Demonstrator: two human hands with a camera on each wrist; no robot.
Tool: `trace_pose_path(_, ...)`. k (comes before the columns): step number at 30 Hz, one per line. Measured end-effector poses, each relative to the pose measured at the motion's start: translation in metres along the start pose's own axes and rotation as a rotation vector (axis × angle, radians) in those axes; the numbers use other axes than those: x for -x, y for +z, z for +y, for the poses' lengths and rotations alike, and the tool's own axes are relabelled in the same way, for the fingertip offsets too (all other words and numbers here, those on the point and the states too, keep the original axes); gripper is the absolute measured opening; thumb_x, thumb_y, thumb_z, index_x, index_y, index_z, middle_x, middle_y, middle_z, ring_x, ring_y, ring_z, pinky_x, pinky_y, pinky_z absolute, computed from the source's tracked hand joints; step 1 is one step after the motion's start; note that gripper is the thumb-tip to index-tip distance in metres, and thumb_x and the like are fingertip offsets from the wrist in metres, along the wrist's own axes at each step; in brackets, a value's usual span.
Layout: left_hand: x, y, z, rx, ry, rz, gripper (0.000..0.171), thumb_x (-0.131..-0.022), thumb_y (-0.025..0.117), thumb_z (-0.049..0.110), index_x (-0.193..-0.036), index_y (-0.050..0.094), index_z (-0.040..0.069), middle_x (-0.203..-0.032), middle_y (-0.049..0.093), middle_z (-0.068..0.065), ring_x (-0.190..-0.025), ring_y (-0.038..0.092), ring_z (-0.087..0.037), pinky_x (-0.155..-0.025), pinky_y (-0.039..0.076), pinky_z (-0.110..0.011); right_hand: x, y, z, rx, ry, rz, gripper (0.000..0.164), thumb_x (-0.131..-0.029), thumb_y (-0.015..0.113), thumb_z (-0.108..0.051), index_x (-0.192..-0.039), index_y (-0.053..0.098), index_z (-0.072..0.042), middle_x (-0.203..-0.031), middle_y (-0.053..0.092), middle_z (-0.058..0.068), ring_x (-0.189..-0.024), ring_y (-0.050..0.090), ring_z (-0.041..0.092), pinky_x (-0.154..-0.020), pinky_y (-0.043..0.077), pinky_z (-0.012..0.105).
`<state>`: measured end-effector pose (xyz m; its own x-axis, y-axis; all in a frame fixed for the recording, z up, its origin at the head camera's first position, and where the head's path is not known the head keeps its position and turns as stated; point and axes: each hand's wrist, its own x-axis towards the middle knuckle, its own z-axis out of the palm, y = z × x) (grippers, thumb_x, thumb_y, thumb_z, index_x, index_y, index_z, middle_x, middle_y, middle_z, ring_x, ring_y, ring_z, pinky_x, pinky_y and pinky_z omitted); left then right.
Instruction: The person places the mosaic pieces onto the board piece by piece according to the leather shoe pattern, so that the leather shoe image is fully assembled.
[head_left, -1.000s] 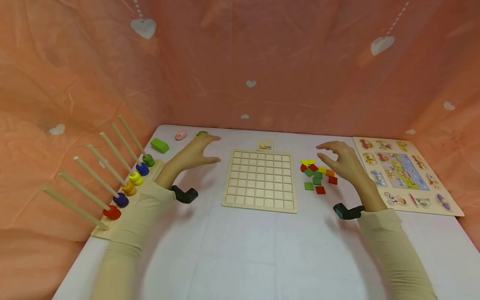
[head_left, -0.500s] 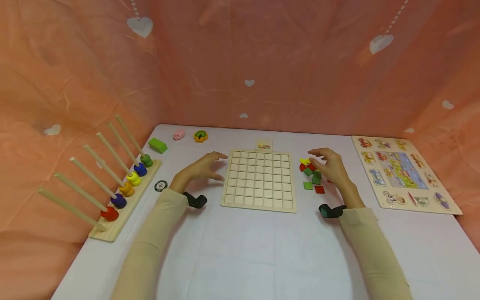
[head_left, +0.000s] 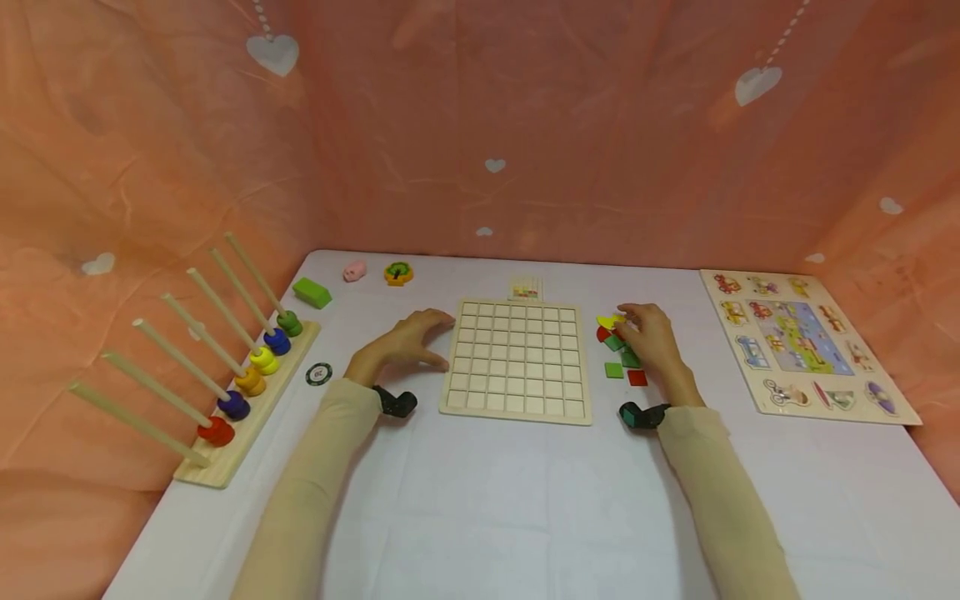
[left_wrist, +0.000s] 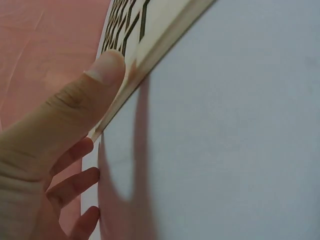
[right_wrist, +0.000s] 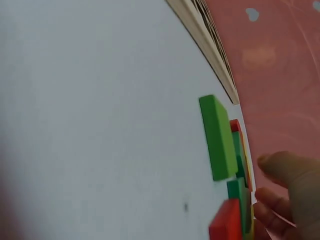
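Note:
At the left edge of the wooden grid board [head_left: 519,417], my left hand [head_left: 405,342] has its thumb and forefinger spread, fingertips right at the rim. In the left wrist view the thumb [left_wrist: 102,70] overlaps the board's side, the other fingers loosely bent. My right hand [head_left: 654,340] hovers over a small heap of coloured tiles to the right of the board, partly hiding it. Its thumb and fingertips are near the yellow tiles [head_left: 606,322], apart from each other. A green tile [head_left: 613,370] and a red tile [head_left: 637,378] lie at the near side of the heap.
A small pattern card [head_left: 526,288] lies behind the board. On the left stands a peg rack [head_left: 217,472] with coloured rings, near a round chip [head_left: 318,374], green block [head_left: 312,292], pink pig [head_left: 355,271] and tree piece [head_left: 398,273]. A picture puzzle [head_left: 825,406] lies right.
Both hands have come inward and lower: the left from beyond the board's left side to its edge, the right from beside the tiles to over them. The round chip and tree piece became visible.

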<state>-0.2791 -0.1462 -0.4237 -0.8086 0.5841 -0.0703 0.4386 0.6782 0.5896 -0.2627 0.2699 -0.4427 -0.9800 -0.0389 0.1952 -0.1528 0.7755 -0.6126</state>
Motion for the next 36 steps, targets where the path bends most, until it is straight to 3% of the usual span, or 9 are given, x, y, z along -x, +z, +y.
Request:
trace_pose_path(9,-0.003,0.001,0.001,-0.084,0.0,-0.009,0.078,-0.071,0.081,0.029,-0.136,0.045,0.005,-0.143,0.039,-0.014,-0.132,0.029,-0.032,-0.109,0.021,-0.049,0.0,0.006,-0.004,0.027,0.083,0.008,0.034,-0.092,0.058,-0.016,-0.116,0.059,0.007,-0.116,0.047,0.029,-0.111,0.04,0.041,-0.096,0.036,0.053)
trace_pose_path(17,-0.002,0.002,0.003,-0.118,-0.001,-0.015,0.079,-0.071,0.081,0.029,-0.137,0.045,0.005,-0.143,0.04,-0.014,-0.131,0.029,-0.032,-0.107,0.023,-0.05,0.001,0.008,-0.005,-0.024,0.109,0.037,0.027,-0.091,0.059,-0.013,-0.109,0.055,0.007,-0.106,0.05,0.025,-0.098,0.044,0.036,-0.09,0.04,0.049)
trace_pose_path(22,-0.001,0.003,0.004,-0.13,0.003,-0.026,0.079,-0.073,0.08,0.03,-0.138,0.044,0.005,-0.144,0.038,-0.014,-0.132,0.028,-0.032,-0.107,0.022,-0.05,0.001,0.008,-0.006,-0.119,0.151,0.043,0.023,-0.091,0.059,-0.012,-0.107,0.051,0.004,-0.104,0.056,0.023,-0.095,0.052,0.034,-0.087,0.045,0.044)
trace_pose_path(26,-0.003,0.006,0.003,-0.151,-0.001,-0.035,0.078,-0.074,0.079,0.033,-0.139,0.044,0.006,-0.144,0.038,-0.012,-0.133,0.027,-0.031,-0.108,0.021,-0.049,-0.001,0.007,-0.011,-0.211,0.16,0.053,0.024,-0.091,0.059,-0.014,-0.109,0.053,0.002,-0.102,0.058,0.019,-0.091,0.056,0.029,-0.077,0.048,0.03)
trace_pose_path(30,-0.005,0.008,0.002,-0.165,-0.002,-0.035,0.078,-0.074,0.079,0.034,-0.138,0.045,0.006,-0.144,0.039,-0.01,-0.133,0.027,-0.03,-0.109,0.021,-0.048,-0.005,0.007,-0.021,-0.377,0.176,0.047,0.029,-0.091,0.06,-0.016,-0.113,0.056,0.002,-0.099,0.057,0.013,-0.082,0.058,0.02,-0.066,0.048,0.017)
trace_pose_path(36,-0.005,0.008,0.0,-0.169,0.001,-0.031,0.078,-0.074,0.078,0.035,-0.138,0.045,0.006,-0.144,0.039,-0.011,-0.133,0.027,-0.03,-0.108,0.022,-0.049,-0.008,0.016,-0.045,-0.576,0.176,-0.04,0.03,-0.09,0.06,-0.015,-0.114,0.059,0.003,-0.093,0.055,0.006,-0.074,0.057,0.012,-0.065,0.05,0.018)
